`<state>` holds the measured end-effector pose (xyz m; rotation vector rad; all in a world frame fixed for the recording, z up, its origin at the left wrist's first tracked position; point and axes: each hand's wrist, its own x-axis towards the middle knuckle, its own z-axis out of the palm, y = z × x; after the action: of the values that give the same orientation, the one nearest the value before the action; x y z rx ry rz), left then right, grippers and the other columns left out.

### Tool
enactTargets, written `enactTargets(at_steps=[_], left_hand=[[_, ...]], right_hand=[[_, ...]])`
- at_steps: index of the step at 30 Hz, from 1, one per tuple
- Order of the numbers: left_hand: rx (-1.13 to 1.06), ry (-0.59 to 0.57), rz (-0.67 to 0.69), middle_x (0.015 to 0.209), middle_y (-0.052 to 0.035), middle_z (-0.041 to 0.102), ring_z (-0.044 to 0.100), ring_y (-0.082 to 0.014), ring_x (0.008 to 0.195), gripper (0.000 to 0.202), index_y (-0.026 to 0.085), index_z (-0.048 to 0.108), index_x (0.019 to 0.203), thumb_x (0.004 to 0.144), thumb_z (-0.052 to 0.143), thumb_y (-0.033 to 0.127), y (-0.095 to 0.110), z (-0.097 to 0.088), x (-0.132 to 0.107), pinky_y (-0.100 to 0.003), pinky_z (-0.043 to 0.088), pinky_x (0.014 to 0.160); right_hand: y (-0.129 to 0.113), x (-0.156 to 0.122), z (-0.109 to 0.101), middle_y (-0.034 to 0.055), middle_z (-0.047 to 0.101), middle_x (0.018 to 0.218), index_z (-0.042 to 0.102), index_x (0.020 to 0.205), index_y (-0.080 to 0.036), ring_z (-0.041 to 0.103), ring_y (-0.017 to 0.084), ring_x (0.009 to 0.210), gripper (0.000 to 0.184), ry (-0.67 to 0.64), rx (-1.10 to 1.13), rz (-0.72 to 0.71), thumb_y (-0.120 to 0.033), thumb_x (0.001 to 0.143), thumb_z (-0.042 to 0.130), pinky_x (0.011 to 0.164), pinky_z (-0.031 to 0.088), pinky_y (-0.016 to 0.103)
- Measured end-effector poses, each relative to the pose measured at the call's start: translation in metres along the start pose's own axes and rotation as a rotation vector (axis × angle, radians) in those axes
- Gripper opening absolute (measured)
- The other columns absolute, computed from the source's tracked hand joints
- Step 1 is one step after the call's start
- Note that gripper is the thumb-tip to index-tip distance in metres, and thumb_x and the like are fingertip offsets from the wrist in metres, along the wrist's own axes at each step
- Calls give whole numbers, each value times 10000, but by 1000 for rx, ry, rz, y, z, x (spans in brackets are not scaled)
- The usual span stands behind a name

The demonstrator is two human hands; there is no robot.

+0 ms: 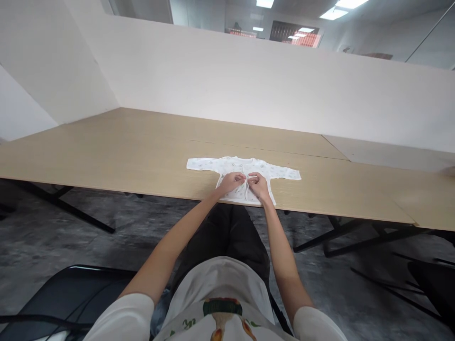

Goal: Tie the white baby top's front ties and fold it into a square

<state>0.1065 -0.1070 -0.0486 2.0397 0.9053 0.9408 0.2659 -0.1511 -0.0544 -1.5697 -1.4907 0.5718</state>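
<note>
1. so, the white long-sleeved baby top lies flat on the light wood table, near the middle of the view, with its sleeves spread left and right and its hem close to the table's near edge.
2. the left hand and right hand meet at the centre of the chest, almost touching. their fingers are pressed together rather than spread, and each hand seems to pinch one of the thin white ties, though the fingers hide the exact hold.
3. a pinch between thumb and fingertips suits ties this thin. holding each one close to its end gives better control and makes slipping less likely.
4. pulling both ties with equal force along the centre line should bring the front panels edge to edge without puckering.
5. wrists are best kept light on the cloth, since pressing down could drag the top toward the near edge.
6. snug is better than tight here: a tight pull could bunch the soft fabric, while a gentle one leaves the chest smooth and flat.
</note>
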Motion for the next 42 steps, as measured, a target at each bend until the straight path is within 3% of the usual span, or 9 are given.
enactTargets(at_steps=[3,10,17,23,28,34,37,40,42], left_hand=[[-25,5,5,955,-71,726,671,-163,871,218,145,680,945,806,556,258,-3,0,0,-269,518,811],[23,20,-4,817,-22,731,673,-166,774,356,166,648,1117,788,583,287,-2,0,-2,-264,509,755],[138,14,43,902,-43,743,666,-162,817,228,172,728,933,802,552,233,-4,2,1,-259,505,786],[398,35,23,892,-28,749,637,-209,926,200,223,766,889,807,588,262,-8,4,2,-332,462,922],[506,33,-33,893,-37,737,613,-236,963,220,243,771,912,811,606,347,-5,2,1,-355,437,937],[627,33,15,959,-75,704,579,-273,1029,243,233,746,968,808,615,360,0,4,-12,-397,410,964],[604,-56,6,986,-69,695,579,-265,1041,275,242,730,998,766,661,372,1,-5,-7,-385,417,967],[465,-212,-25,1011,-62,699,612,-229,970,341,215,719,1023,723,695,376,-4,-26,18,-319,469,891],[435,-105,-43,1093,-77,686,612,-220,989,342,188,704,1058,751,660,333,-12,-43,39,-303,474,888]], right_hand=[[0,0,0,38,708,844,597,1082,-170,599,156,645,418,-2,70,3,-324,696,554,595,459,244],[1,0,3,6,669,733,601,993,-173,598,155,660,344,3,91,-23,-326,686,584,658,464,258],[3,3,3,19,687,763,626,928,-178,634,176,725,277,3,132,36,-288,677,586,672,481,262],[-1,6,0,35,706,764,700,830,-164,635,165,708,191,-51,17,75,-244,696,590,656,468,246],[-8,8,-7,30,698,674,740,763,-160,623,163,653,152,-92,-65,76,-260,701,643,629,443,238],[-9,1,-11,32,699,651,768,753,-166,629,179,655,175,-131,-200,12,-244,742,612,616,436,243],[-11,6,-14,39,713,693,775,764,-173,640,187,678,175,-183,-325,-73,-235,758,611,653,449,254],[-13,33,-24,59,730,787,774,842,-168,655,199,710,180,-234,-402,-36,-281,738,681,686,470,266],[-10,61,-34,85,732,952,751,976,-161,667,209,802,257,-130,-458,-9,-275,760,671,756,484,281]])
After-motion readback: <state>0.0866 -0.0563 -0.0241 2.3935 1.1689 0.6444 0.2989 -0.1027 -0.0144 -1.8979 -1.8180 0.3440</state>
